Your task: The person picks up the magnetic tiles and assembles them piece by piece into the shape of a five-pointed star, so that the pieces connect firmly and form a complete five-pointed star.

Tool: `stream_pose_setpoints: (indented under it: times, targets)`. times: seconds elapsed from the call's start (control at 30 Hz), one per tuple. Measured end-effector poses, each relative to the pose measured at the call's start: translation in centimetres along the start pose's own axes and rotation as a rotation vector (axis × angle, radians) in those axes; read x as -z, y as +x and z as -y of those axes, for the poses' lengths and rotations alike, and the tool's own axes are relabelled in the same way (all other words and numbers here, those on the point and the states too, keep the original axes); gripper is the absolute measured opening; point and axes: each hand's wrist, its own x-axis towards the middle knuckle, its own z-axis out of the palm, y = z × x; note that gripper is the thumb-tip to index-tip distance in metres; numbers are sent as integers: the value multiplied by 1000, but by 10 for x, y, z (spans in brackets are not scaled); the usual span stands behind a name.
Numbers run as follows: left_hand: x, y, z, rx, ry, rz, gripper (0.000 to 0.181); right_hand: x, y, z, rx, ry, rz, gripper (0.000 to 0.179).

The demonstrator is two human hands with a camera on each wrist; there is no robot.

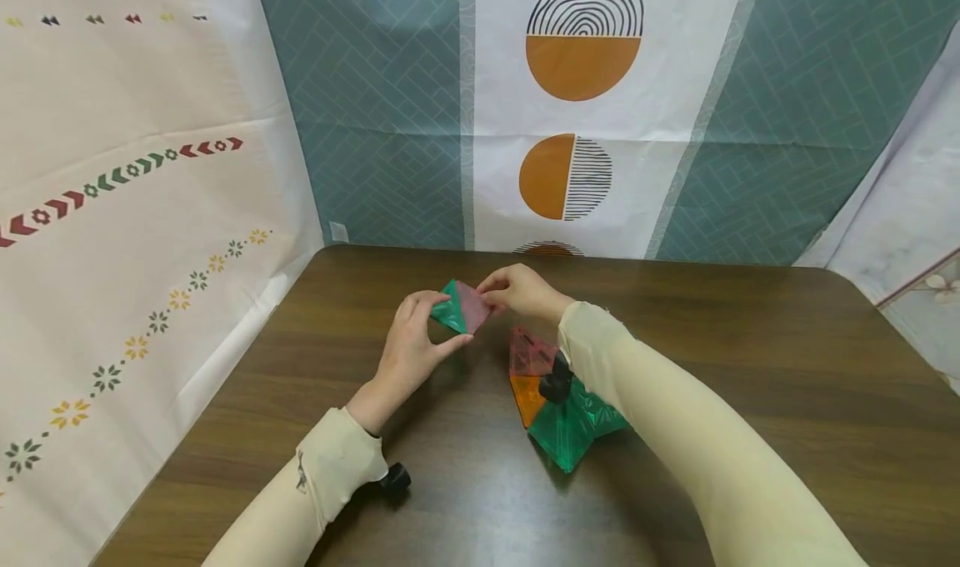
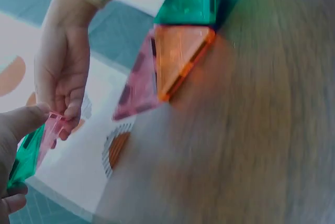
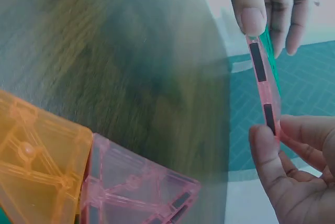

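Note:
Above the table's far half, both hands hold a joined pair of translucent triangular magnetic tiles, one green (image 1: 448, 310) and one pink (image 1: 472, 307). My left hand (image 1: 408, 340) grips the green side between thumb and fingers. With thumb and fingertips, my right hand (image 1: 527, 290) pinches the pink tile's outer corner. Dark magnet strips show along the pink tile's edge (image 3: 263, 80) in the right wrist view. Below the right forearm lies a group of joined tiles: a pink one (image 1: 529, 352), an orange one (image 1: 527, 396) and green ones (image 1: 564, 434). The sleeve partly hides this group.
The brown wooden table (image 1: 465, 509) spans the lower view. A patterned cloth (image 1: 375, 133) hangs behind its far edge, and a white cloth (image 1: 135, 217) hangs on the left. A dark wrist camera (image 1: 395, 479) sits under the left cuff.

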Motion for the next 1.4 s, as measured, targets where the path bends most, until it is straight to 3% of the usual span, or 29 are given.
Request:
stream_pose_setpoints:
  times: [0.1,0.2,0.33,0.47,0.63,0.83,0.97,1.13,1.4]
  targets:
    - [3,0,-8,25,-38,1,61,3,-3,-1,-2,70,-11,23]
    - [7,1,-13,85,-135,42,57,6,-6,-4,3,92,-11,23]
    - [12,4,-16,229,-301,107,40,9,-11,-7,-4,135,7,23]
    - [15,6,-15,347,-437,134,29,10,-17,-9,-29,230,49,22]
    - [17,7,-12,429,-574,184,31,12,-23,-9,-48,272,92,22]
    - [22,6,-11,531,-679,274,42,14,-26,-8,-55,219,108,21]
    - [24,3,-9,568,-699,374,48,16,-28,-9,-46,193,143,20]
    - [21,-2,-5,582,-774,499,42,15,-28,-13,18,151,207,20]
    - [11,-19,-1,585,-939,564,16,11,-30,-13,132,-7,252,20]
